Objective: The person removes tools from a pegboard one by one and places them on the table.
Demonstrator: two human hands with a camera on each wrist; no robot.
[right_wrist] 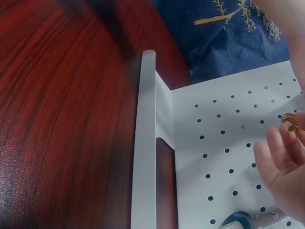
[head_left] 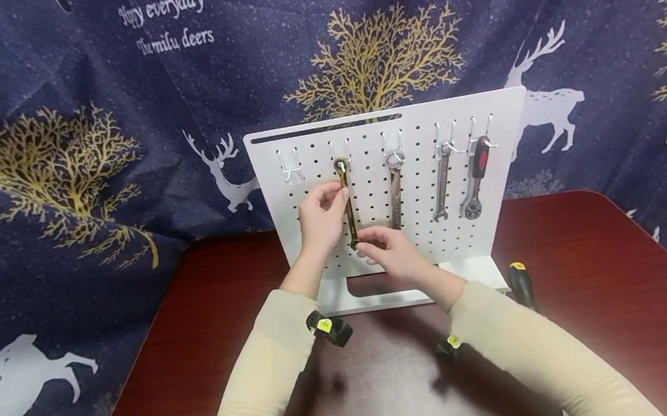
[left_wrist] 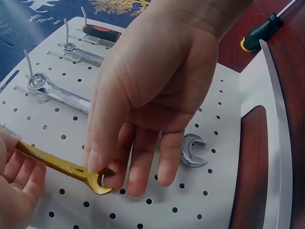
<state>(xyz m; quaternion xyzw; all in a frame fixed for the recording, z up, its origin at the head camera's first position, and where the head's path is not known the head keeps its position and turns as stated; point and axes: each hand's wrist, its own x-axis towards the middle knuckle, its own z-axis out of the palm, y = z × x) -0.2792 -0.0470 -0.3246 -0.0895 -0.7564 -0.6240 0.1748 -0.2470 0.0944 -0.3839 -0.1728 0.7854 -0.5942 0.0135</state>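
Observation:
A gold combination wrench (head_left: 350,213) hangs upright along a white pegboard (head_left: 324,236), its ring end around a wire hook. My left hand (head_left: 321,216) pinches the upper shaft between thumb and fingers. Lower down, my right hand (head_left: 397,252) pinches the open-ended jaw; in the left wrist view that right hand (left_wrist: 152,81) has its thumb and a finger at the jaw, other fingers extended. The right wrist view catches only a bit of the gold wrench (right_wrist: 289,120) by the fingers. Beside it hangs a silver combination wrench (head_left: 396,194), partly behind my right hand.
Further right on the board hang a smaller silver wrench (head_left: 442,185) and a ratchet (head_left: 475,181) with a red and black handle. Another wire hook (head_left: 292,168) is at the upper left. A screwdriver (head_left: 521,286) lies on the red-brown table (head_left: 212,331) beside the board's base.

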